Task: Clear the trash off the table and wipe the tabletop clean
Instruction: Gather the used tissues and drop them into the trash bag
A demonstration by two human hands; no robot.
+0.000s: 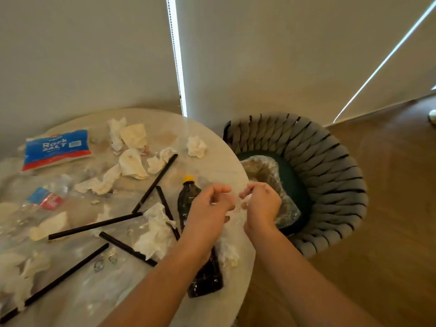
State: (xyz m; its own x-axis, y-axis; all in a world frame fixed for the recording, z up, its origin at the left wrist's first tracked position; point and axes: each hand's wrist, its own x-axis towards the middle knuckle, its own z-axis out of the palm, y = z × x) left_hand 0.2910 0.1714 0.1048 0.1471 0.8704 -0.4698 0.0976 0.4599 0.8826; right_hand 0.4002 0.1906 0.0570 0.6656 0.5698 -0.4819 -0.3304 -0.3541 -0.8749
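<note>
1. Hands meet over the counter (219,149) edge: left hand (210,204) and right hand (262,204), fingers curled, each grip pinching clear plastic film (238,197).
2. Tissues (155,232), black straws (94,225) and a dark bottle (188,197) litter the counter.
3. A woven chair (330,175) stands beside it.

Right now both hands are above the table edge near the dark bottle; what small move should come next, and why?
Probably open the thin clear plastic, seemingly a bag, that the left hand and right hand pinch between them. Crumpled tissues, black straws and the dark bottle lie on the table, and nothing open yet shows to collect them.
</note>
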